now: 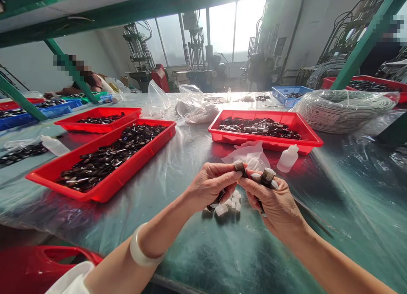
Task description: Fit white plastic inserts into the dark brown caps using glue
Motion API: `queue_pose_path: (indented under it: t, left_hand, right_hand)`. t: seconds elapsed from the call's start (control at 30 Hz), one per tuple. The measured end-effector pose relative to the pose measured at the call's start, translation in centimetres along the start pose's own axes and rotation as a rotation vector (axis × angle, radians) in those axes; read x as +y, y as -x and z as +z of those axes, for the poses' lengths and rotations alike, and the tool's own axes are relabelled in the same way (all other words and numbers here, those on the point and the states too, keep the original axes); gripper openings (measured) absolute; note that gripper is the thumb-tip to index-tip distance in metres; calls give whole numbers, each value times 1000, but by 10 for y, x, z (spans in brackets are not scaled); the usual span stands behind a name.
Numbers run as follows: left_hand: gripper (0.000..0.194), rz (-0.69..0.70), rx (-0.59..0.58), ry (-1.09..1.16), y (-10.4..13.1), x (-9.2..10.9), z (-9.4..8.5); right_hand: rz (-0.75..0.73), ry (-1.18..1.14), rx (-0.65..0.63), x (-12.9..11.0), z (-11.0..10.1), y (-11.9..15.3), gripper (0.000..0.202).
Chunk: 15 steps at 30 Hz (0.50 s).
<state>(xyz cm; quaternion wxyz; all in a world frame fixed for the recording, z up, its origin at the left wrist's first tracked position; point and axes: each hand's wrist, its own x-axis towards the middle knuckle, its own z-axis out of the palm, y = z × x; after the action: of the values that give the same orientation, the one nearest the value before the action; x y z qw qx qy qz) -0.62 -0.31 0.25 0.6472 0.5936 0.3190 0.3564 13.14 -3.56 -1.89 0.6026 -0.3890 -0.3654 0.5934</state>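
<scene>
My left hand (212,183) pinches a small dark brown tubular piece (241,169) between thumb and fingers. Lower down, another dark piece shows under its curled fingers. My right hand (274,203) meets it fingertip to fingertip and is closed round several dark tubular pieces (268,177) with white ends. What its fingertips grip against the left hand's piece is partly hidden. On the green table (203,251) just below both hands lies a small heap of white plastic pieces (229,204). Behind the hands rests an opened clear bag (251,156) with white pieces in it.
Red trays of dark pieces stand at left (104,196) and beyond my hands (263,146). A squeeze bottle (288,158) leans by the right tray; another bottle (54,145) lies left. A wrapped cable coil (345,109) sits far right. A person (92,80) works at back left.
</scene>
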Motion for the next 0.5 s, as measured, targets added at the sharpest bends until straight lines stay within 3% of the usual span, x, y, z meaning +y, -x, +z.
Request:
queue_pose_path:
  t: [0.5]
  left_hand:
    - [37,-7,-23,-12,1,3,0]
  right_hand:
    - [50,-2,-37,-1,-3,-2,21]
